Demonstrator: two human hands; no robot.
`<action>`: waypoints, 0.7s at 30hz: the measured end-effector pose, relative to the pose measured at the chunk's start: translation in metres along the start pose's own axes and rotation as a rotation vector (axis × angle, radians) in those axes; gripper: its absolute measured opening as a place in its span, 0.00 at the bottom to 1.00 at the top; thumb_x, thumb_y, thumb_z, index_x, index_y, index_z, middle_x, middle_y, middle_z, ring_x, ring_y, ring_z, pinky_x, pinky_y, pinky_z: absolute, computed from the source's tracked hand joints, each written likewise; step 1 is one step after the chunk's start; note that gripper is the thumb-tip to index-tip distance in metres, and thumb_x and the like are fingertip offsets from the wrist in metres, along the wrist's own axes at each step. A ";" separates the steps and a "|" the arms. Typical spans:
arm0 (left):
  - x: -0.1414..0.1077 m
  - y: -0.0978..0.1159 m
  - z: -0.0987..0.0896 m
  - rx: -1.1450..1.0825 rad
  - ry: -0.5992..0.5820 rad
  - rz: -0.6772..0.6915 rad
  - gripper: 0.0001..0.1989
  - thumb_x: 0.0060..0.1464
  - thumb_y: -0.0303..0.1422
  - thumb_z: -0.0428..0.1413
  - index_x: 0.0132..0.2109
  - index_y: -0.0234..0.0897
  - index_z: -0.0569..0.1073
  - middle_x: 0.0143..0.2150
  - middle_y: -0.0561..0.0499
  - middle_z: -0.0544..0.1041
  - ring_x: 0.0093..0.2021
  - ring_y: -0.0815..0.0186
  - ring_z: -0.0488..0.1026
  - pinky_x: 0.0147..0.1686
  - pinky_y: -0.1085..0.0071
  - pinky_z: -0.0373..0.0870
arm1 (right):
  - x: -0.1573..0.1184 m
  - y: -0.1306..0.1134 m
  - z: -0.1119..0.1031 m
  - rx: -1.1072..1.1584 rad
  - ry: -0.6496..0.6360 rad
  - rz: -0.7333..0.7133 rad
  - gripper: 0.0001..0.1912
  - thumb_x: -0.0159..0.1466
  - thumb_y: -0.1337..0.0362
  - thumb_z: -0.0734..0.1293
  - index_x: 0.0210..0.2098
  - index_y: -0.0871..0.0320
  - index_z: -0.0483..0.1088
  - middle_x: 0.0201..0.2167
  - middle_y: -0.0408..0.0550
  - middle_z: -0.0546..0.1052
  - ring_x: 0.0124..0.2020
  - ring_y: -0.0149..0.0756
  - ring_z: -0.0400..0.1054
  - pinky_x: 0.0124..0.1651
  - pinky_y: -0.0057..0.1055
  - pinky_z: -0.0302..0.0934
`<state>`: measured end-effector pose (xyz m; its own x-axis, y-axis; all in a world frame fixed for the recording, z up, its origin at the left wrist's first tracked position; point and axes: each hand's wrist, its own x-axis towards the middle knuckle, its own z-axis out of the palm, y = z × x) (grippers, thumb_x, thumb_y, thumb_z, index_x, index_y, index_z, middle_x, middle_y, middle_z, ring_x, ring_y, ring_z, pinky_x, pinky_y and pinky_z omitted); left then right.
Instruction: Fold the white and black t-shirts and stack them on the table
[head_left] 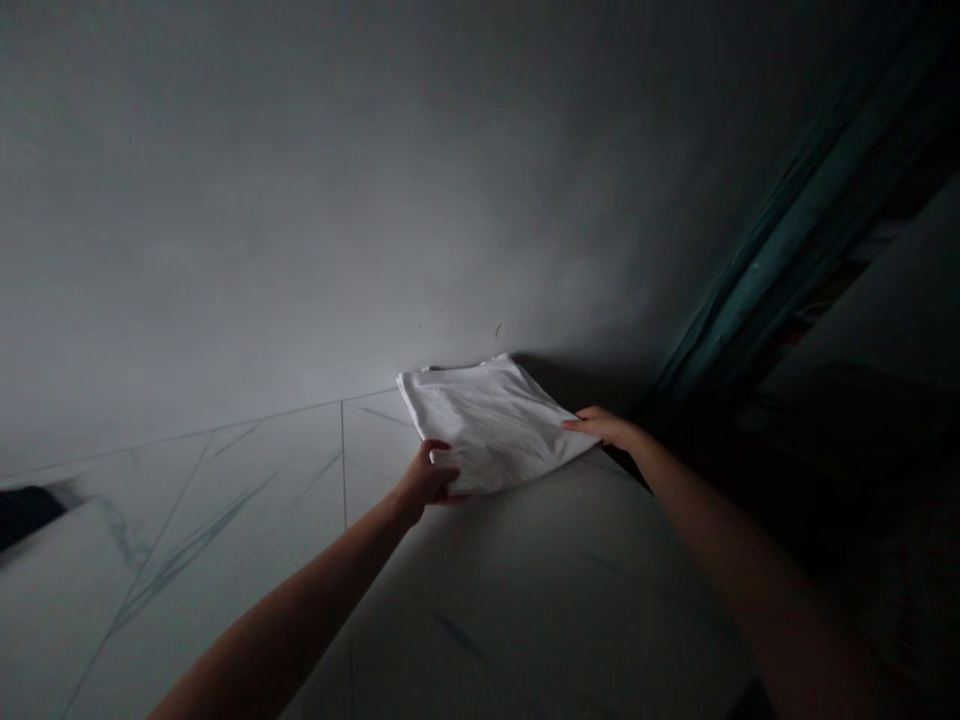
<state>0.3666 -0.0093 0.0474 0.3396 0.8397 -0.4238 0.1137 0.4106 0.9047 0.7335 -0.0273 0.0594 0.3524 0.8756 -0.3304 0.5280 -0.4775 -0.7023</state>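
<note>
A folded white cloth (491,415) with a few soft wrinkles is at the centre of the view, close to where the wall meets the pale surface. What kind of cloth or garment it is, I cannot tell. My left hand (431,475) grips its near left corner, fingers curled around the edge. At the near right corner, my right hand (600,425) pinches the cloth, thumb on top and the other fingers partly hidden below. Between my hands the near edge runs taut.
A pale surface (247,530) with grey marble-like veins and thin lines lies below the cloth. Behind it rises a plain grey wall (300,220). A dark object (30,512) sits at the left edge. To the right, a teal frame-like strip (757,270) borders a very dark area.
</note>
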 end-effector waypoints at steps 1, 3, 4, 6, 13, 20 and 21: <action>-0.005 -0.001 0.004 -0.007 0.010 -0.006 0.22 0.50 0.27 0.62 0.50 0.42 0.64 0.33 0.57 0.72 0.24 0.73 0.73 0.28 0.69 0.78 | -0.005 -0.001 0.001 -0.025 0.066 -0.021 0.16 0.59 0.53 0.73 0.35 0.61 0.77 0.27 0.46 0.78 0.25 0.32 0.69 0.26 0.24 0.58; -0.012 -0.001 0.006 0.053 0.043 -0.004 0.19 0.52 0.26 0.60 0.50 0.41 0.64 0.28 0.60 0.69 0.20 0.75 0.69 0.27 0.71 0.77 | -0.010 -0.006 0.004 -0.150 0.157 -0.044 0.16 0.61 0.53 0.71 0.38 0.61 0.77 0.28 0.47 0.78 0.25 0.33 0.70 0.25 0.24 0.58; -0.014 -0.001 0.003 0.123 0.042 -0.007 0.20 0.52 0.26 0.59 0.51 0.41 0.65 0.26 0.61 0.68 0.18 0.75 0.68 0.25 0.71 0.76 | -0.011 -0.008 0.005 -0.238 0.183 -0.045 0.15 0.61 0.54 0.71 0.38 0.61 0.77 0.28 0.48 0.78 0.27 0.34 0.72 0.26 0.25 0.59; -0.015 0.002 -0.007 0.326 -0.017 0.002 0.21 0.52 0.28 0.60 0.53 0.40 0.66 0.22 0.61 0.69 0.16 0.72 0.67 0.22 0.71 0.72 | -0.010 -0.015 0.008 -0.395 0.223 -0.036 0.15 0.59 0.55 0.73 0.36 0.62 0.78 0.29 0.52 0.79 0.32 0.40 0.74 0.31 0.28 0.63; 0.027 0.056 -0.017 0.779 0.198 0.541 0.03 0.50 0.29 0.63 0.35 0.36 0.78 0.34 0.41 0.80 0.47 0.44 0.78 0.49 0.48 0.72 | 0.028 -0.086 0.049 -0.532 0.373 -0.178 0.28 0.66 0.50 0.66 0.61 0.58 0.67 0.65 0.66 0.63 0.65 0.58 0.58 0.63 0.52 0.54; 0.119 0.059 0.017 0.870 0.355 0.710 0.26 0.57 0.33 0.58 0.62 0.29 0.70 0.70 0.33 0.58 0.73 0.39 0.43 0.70 0.44 0.34 | 0.086 -0.139 0.117 -0.630 0.319 -0.214 0.32 0.70 0.42 0.52 0.71 0.42 0.51 0.75 0.49 0.38 0.74 0.54 0.32 0.65 0.72 0.34; 0.131 0.053 0.011 0.865 0.382 0.666 0.29 0.58 0.36 0.58 0.64 0.29 0.68 0.72 0.32 0.55 0.73 0.38 0.40 0.70 0.43 0.31 | 0.096 -0.137 0.120 -0.637 0.323 -0.200 0.33 0.70 0.41 0.52 0.71 0.43 0.50 0.75 0.48 0.37 0.74 0.54 0.31 0.65 0.71 0.34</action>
<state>0.4274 0.1180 0.0402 0.2850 0.9115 0.2967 0.6698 -0.4108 0.6185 0.6020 0.1310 0.0479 0.3606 0.9320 0.0361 0.9173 -0.3474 -0.1949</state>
